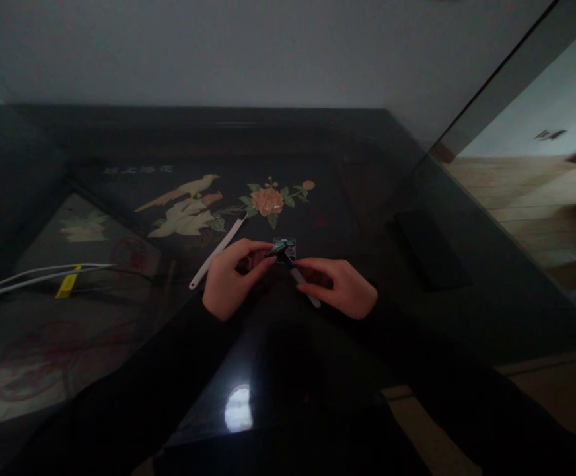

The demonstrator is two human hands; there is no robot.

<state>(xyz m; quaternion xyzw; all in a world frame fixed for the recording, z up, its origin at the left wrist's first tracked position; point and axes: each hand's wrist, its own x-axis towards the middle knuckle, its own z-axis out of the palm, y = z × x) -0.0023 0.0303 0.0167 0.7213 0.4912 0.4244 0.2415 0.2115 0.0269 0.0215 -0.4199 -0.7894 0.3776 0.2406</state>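
Observation:
A small razor [283,251] with a dark head, a green strip and a grey handle is held between my two hands, low over the dark tabletop. My left hand [233,277] pinches the head end between thumb and fingers. Around the grey handle, the thumb and fingers of my right hand [340,285] are closed; the handle's lower end sticks out below them. Just behind the razor lies a small clear case [290,244] with dark and green parts, partly hidden by the head. A long thin white stick [217,252] with a black tip lies beside my left hand.
The glossy dark tabletop [357,231] has a bird and flower picture [267,200] on it. White cables [35,274] with a yellow tag [69,282] run in from the left. A flat black object [431,251] lies at right. A grey wall [193,53] stands behind.

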